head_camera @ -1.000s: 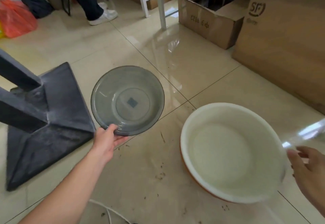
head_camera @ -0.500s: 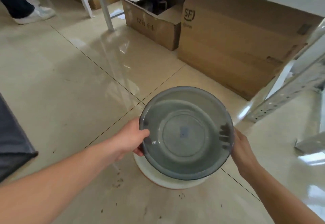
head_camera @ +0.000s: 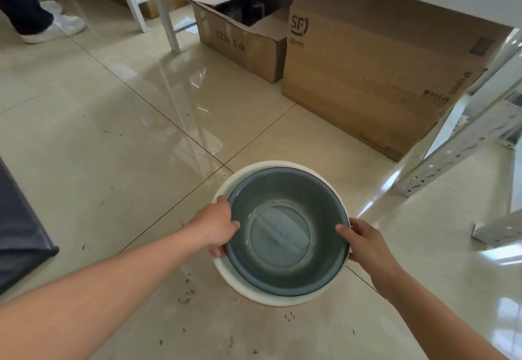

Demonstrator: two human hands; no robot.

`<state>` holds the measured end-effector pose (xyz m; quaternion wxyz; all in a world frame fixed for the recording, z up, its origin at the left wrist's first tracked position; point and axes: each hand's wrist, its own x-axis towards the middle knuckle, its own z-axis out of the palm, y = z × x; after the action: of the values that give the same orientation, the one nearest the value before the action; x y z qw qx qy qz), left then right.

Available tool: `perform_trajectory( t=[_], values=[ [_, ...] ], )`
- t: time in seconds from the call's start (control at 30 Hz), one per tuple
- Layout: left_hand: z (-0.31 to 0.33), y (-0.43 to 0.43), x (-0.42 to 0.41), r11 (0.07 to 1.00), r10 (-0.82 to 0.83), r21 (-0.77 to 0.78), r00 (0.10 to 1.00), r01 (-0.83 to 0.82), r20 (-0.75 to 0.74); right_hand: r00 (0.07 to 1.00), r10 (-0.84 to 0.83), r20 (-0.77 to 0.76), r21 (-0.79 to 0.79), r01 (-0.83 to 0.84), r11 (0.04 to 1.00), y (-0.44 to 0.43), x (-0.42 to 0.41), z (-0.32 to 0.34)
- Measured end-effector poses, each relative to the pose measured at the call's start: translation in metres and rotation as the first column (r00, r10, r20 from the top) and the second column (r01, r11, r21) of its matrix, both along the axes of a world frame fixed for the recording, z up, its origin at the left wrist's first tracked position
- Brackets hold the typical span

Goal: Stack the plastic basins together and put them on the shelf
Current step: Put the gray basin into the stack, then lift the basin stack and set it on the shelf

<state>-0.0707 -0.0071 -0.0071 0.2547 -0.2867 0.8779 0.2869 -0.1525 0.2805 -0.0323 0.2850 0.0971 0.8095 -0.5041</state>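
Lowered from its earlier raised position, grey basin (head_camera: 286, 232) nests inside white basin (head_camera: 271, 297); left hand (head_camera: 216, 228) and right hand (head_camera: 364, 242) clamp opposite rims, the best hold on light, stiff, smooth plastic.

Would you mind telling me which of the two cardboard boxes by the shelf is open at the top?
The smaller, farther box, left of the big closed box marked SF; its flaps stand open, showing a dark inside.

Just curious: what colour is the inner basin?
Translucent grey-blue inner basin, nested in the white basin; seen in the head view.
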Motion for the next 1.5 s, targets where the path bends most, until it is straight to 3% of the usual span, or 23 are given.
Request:
perform_trajectory(
  t=[0.13,0.23,0.33,0.4,0.47,0.53,0.63,0.77,0.87,0.97,1.07,1.2,1.33,1.5],
  values=[
    [0.014,0.005,-0.003,0.910,-0.205,-0.374,0.978,0.181,-0.025,1.000,0.028,0.004,0.043,-0.028,0.999,0.000,0.002,-0.007],
    [0.019,-0.004,0.004,0.871,-0.218,-0.471,0.969,0.139,-0.116,1.000,0.014,0.019,-0.014,-0.013,1.000,0.002,0.003,-0.006],
    [0.008,-0.023,0.023,0.951,-0.013,-0.303,0.971,-0.062,-0.240,0.992,-0.031,0.120,-0.126,0.046,0.991,0.014,0.004,-0.012],
    [-0.009,-0.032,0.040,0.978,0.201,-0.006,0.956,-0.207,-0.212,0.974,-0.066,0.218,-0.219,0.115,0.969,0.020,0.006,-0.014],
    [-0.022,-0.031,0.054,0.871,0.414,0.336,0.904,-0.359,-0.109,0.965,-0.079,0.248,-0.232,0.138,0.963,0.020,0.008,-0.016],
    [-0.029,-0.028,0.065,0.752,0.480,0.525,0.877,-0.400,-0.019,0.973,-0.080,0.219,-0.214,0.127,0.969,0.016,0.009,-0.018],
    [-0.032,-0.022,0.074,0.652,0.548,0.631,0.836,-0.421,-0.009,0.961,-0.101,0.259,-0.271,0.173,0.947,0.016,0.010,-0.019],
    [-0.032,-0.020,0.079,0.393,0.700,0.742,0.700,-0.543,0.142,0.924,-0.105,0.367,-0.344,0.240,0.908,0.027,0.019,-0.020],
    [-0.024,-0.020,0.073,0.298,0.734,0.778,0.654,-0.553,0.183,0.927,-0.063,0.369,-0.379,0.212,0.901,0.025,0.021,-0.010],
    [0.000,-0.022,0.061,0.195,0.805,0.830,0.569,-0.522,0.169,0.929,-0.080,0.360,-0.432,0.242,0.869,0.019,0.014,0.012],
    [0.039,-0.023,0.043,0.163,0.836,0.879,0.536,-0.449,0.119,0.941,-0.093,0.324,-0.481,0.248,0.841,0.014,-0.001,0.043],
    [0.103,-0.026,0.013,0.227,0.834,0.931,0.551,-0.286,-0.034,0.976,-0.123,0.180,-0.580,0.207,0.788,0.010,-0.030,0.106],
    [0.170,-0.033,-0.025,0.319,0.782,0.947,0.577,-0.044,-0.237,0.990,-0.110,-0.083,-0.668,0.027,0.744,0.012,-0.064,0.191],
    [0.263,-0.028,-0.094,0.316,0.765,0.929,0.528,0.192,-0.370,0.929,-0.233,-0.287,-0.781,-0.086,0.618,0.009,-0.118,0.292]
  ],
)
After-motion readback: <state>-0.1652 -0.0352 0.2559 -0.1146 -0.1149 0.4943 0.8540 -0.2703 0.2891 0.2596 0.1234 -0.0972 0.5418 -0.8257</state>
